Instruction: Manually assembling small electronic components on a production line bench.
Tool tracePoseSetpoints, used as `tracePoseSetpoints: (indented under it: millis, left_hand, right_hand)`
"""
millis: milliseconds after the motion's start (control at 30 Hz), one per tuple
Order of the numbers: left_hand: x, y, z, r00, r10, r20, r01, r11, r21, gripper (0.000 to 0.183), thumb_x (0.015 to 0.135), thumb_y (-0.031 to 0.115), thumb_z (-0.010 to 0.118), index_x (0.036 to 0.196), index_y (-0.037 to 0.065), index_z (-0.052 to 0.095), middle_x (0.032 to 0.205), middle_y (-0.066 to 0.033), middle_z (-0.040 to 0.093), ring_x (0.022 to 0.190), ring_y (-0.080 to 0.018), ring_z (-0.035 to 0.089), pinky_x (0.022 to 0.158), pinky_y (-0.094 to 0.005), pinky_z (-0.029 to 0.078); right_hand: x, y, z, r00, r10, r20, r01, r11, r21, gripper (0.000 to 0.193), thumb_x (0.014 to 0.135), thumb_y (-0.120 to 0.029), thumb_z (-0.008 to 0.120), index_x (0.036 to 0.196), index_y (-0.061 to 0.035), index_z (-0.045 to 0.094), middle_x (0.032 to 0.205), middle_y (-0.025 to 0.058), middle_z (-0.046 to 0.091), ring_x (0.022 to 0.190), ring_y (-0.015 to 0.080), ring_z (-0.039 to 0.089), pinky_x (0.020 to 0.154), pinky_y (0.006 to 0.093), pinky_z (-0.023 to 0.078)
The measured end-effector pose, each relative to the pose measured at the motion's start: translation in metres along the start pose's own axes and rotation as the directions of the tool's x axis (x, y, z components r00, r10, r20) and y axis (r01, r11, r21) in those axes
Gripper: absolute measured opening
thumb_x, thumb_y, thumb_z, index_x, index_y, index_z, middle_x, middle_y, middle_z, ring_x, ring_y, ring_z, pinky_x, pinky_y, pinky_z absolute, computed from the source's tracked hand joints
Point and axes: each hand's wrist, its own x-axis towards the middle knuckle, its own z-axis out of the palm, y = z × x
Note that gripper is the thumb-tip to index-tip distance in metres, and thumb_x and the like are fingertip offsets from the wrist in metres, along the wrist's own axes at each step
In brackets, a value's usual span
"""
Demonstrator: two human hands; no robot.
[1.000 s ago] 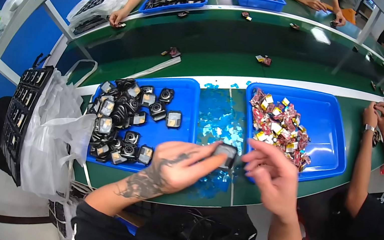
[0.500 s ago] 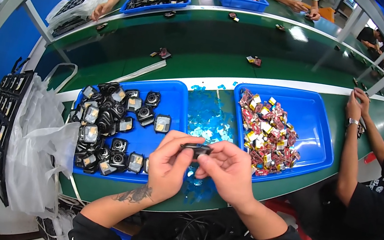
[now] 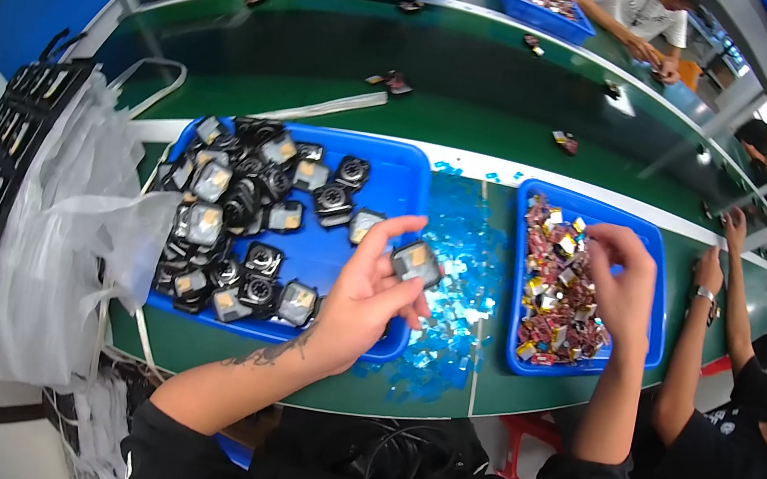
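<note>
A green worktable (image 3: 213, 350) spans the lower middle of the frame. Near the centre, my left hand (image 3: 366, 300) pinches a black casing (image 3: 417, 263) between thumb and fingers, its grey-and-tan face showing. Right of centre, my right hand (image 3: 628, 278) is over a blue tray (image 3: 658, 321) of red circuit pieces (image 3: 555, 317), fingers curled; I can't tell whether its fingertips hold anything. Shiny blue scraps (image 3: 452, 304) lie between the trays. Left of centre, a second blue tray (image 3: 400, 165) holds piled casings (image 3: 241, 200); whitish plastic sheeting (image 3: 75, 234) hangs at far left.
</note>
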Motion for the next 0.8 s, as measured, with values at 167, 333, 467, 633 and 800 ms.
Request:
tracePoseSetpoints:
  millis: [167, 333, 467, 633, 800]
  left_hand:
    - [0.003, 0.0, -0.006, 0.997, 0.046, 0.069, -0.064, 0.954, 0.294, 0.021, 0.093, 0.003, 0.057, 0.112, 0.001, 0.065, 0.112, -0.0104, 0.056, 0.084, -0.0102, 0.059, 0.071, -0.0218, 0.05]
    - [0.003, 0.004, 0.001, 0.956, 0.248, 0.155, -0.292, 0.775, 0.56, 0.025, 0.08, 0.016, 0.077, 0.104, 0.009, 0.072, 0.105, -0.0049, 0.053, 0.073, -0.0071, 0.05, 0.064, -0.0209, 0.045]
    - [0.001, 0.0, -0.002, 0.958, 0.213, 0.191, -0.285, 0.765, 0.577, 0.023, 0.078, 0.017, 0.079, 0.098, 0.008, 0.072, 0.101, -0.0033, 0.056, 0.071, -0.0078, 0.049, 0.062, -0.0228, 0.044]
    - [-0.002, -0.002, -0.001, 0.954, 0.257, 0.156, -0.299, 0.761, 0.575, 0.018, 0.077, 0.015, 0.078, 0.091, 0.005, 0.072, 0.097, -0.0051, 0.058, 0.066, -0.0079, 0.051, 0.058, -0.0234, 0.044]
    - [-0.004, 0.001, 0.001, 0.952, 0.279, 0.128, -0.297, 0.731, 0.614, 0.015, 0.076, 0.013, 0.078, 0.087, 0.005, 0.073, 0.09, -0.0047, 0.059, 0.063, -0.008, 0.051, 0.057, -0.0243, 0.044]
  right_hand:
    - [-0.03, -0.043, 0.022, 0.998, 0.036, 0.05, -0.058, 0.814, 0.577, 0.011, 0.084, 0.007, 0.063, 0.094, 0.0021, 0.065, 0.089, 0.0078, 0.066, 0.079, 0.0102, 0.061, 0.072, 0.025, 0.049]
    - [-0.047, -0.076, 0.051, 0.949, -0.073, 0.308, -0.218, 0.556, 0.802, 0.009, 0.085, 0.006, 0.066, 0.094, 0.0043, 0.064, 0.093, 0.0064, 0.062, 0.08, 0.0104, 0.06, 0.073, 0.0232, 0.049]
    - [-0.05, -0.087, 0.063, 0.904, -0.044, 0.424, -0.357, 0.466, 0.81, 0.012, 0.086, 0.005, 0.066, 0.097, 0.0037, 0.062, 0.089, 0.0047, 0.063, 0.078, 0.0087, 0.06, 0.071, 0.0216, 0.05]
    - [-0.051, -0.087, 0.066, 0.908, -0.044, 0.417, -0.339, 0.51, 0.791, 0.011, 0.087, 0.004, 0.065, 0.096, 0.0017, 0.059, 0.087, 0.0033, 0.062, 0.078, 0.007, 0.06, 0.07, 0.0199, 0.049]
    - [-0.052, -0.085, 0.068, 0.887, -0.046, 0.459, -0.357, 0.56, 0.747, 0.01, 0.087, 0.004, 0.065, 0.092, 0.0, 0.057, 0.086, 0.003, 0.062, 0.077, 0.0057, 0.059, 0.067, 0.0196, 0.048]
